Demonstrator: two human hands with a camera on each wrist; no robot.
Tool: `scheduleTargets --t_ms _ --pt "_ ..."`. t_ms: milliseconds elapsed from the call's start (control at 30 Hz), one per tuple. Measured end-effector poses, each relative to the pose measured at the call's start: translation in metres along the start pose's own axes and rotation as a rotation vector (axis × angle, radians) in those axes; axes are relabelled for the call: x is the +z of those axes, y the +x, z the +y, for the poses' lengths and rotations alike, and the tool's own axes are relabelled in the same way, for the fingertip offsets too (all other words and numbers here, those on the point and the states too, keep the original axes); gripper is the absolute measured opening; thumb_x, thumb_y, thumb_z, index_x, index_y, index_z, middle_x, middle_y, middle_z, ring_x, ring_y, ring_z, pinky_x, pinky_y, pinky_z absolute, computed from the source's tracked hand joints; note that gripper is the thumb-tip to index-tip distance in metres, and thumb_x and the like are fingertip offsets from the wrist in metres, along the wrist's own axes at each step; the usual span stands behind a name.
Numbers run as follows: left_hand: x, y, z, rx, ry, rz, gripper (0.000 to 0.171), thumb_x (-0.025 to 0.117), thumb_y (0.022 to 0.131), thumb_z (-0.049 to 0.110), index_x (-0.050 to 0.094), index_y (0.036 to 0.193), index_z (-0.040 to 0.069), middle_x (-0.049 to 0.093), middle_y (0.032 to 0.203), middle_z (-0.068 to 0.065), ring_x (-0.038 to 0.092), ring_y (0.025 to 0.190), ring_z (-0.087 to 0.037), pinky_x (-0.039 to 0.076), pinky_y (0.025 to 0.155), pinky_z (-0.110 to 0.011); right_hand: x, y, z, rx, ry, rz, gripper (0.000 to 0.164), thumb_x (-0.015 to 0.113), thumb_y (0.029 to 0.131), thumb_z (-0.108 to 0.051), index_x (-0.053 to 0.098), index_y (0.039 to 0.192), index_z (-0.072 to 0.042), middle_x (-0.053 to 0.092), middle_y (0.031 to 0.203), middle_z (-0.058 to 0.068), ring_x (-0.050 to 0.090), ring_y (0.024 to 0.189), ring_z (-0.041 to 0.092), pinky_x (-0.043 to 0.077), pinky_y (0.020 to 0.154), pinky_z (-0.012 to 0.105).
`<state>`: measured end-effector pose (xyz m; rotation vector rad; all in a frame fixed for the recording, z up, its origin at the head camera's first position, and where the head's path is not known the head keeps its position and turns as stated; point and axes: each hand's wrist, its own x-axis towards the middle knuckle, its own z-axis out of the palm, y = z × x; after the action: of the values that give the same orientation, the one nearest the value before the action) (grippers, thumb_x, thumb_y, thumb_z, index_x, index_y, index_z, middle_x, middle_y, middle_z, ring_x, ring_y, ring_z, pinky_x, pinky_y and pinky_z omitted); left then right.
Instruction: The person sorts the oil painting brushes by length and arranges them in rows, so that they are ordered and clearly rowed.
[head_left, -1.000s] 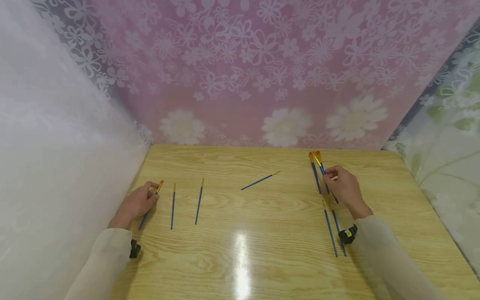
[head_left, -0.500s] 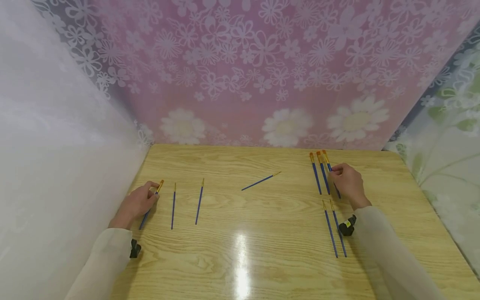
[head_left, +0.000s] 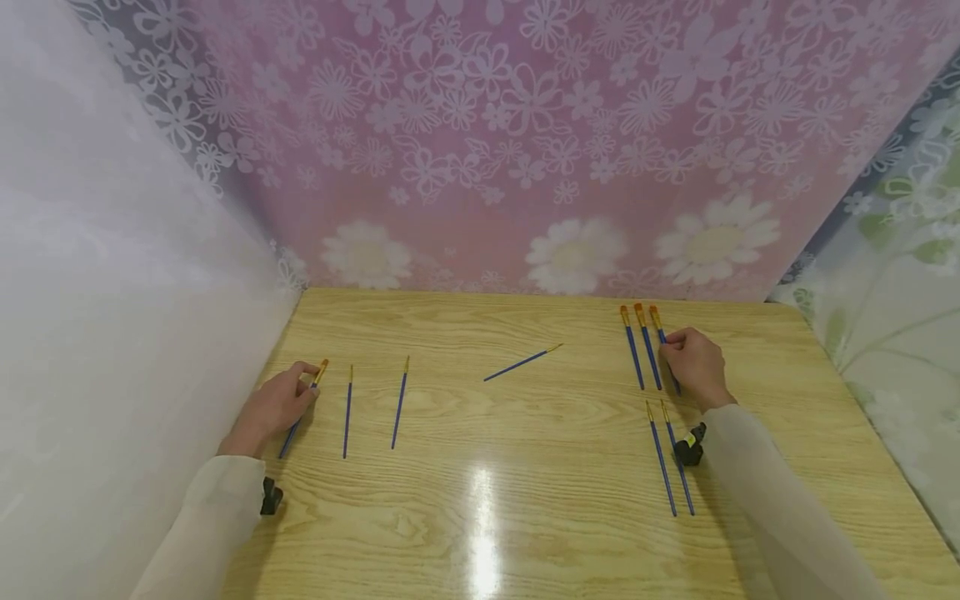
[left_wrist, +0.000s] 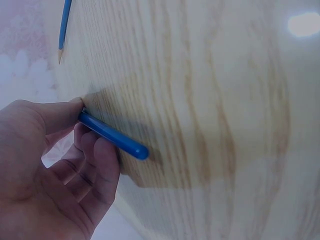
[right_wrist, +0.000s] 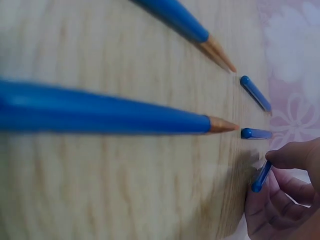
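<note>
At the table's left side my left hand [head_left: 276, 406] pinches a blue paintbrush [left_wrist: 114, 135] between thumb and fingers; its orange bristles point away from me. My right hand [head_left: 696, 367] holds another blue paintbrush [right_wrist: 262, 176] by its handle at the back right. This one lies just right of two wide-tipped paintbrushes [head_left: 645, 342], roughly in line with them. Below that row, two thin paintbrushes [head_left: 660, 462] lie side by side, the right one partly behind my wrist camera. Two more thin paintbrushes, one near [head_left: 347, 417] and one farther right [head_left: 400, 408], lie beside my left hand.
A single thin paintbrush [head_left: 522, 362] lies slanted in the middle of the wooden table [head_left: 480, 433]. A pink flowered cloth [head_left: 480, 167] rises behind the table's back edge. Pale walls or drapes stand at the left [head_left: 135, 250] and right [head_left: 892, 333].
My right hand has moved its paintbrush a little to the right, off the neighbouring brushes it crossed, so the three stand apart in a row. My left hand stays still.
</note>
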<state>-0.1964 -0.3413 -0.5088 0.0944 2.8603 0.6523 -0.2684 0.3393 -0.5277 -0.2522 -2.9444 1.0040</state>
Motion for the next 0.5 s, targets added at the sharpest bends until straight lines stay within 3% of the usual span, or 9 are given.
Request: scheduleTargets --t_ms 200,500 --pt "0.002 -0.0031 0.0013 0.0 0.004 0.005 0.047 0.058 0.113 0.02 0.049 0.154 -0.003 0.074 0.12 -0.025 0.071 0.091 -0.029 0.058 0.077 -0.05 0.0011 0.0031 0.0009 -0.022 -0.025 0.023 0.038 0.059 0.108 -0.021 0.067 0.13 0.01 0.072 0.116 0.029 0.069 0.097 0.042 0.055 0.08 0.054" --pt "0.0047 -0.0069 0.0017 -0.003 0.0 0.005 0.048 0.059 0.113 0.019 0.048 0.154 -0.003 0.073 0.12 -0.026 0.071 0.092 -0.03 0.058 0.078 -0.05 0.0007 0.0052 0.003 -0.03 -0.045 0.0 0.039 0.059 0.11 -0.024 0.065 0.131 0.008 0.072 0.113 0.026 0.07 0.088 0.036 0.054 0.066 0.04"
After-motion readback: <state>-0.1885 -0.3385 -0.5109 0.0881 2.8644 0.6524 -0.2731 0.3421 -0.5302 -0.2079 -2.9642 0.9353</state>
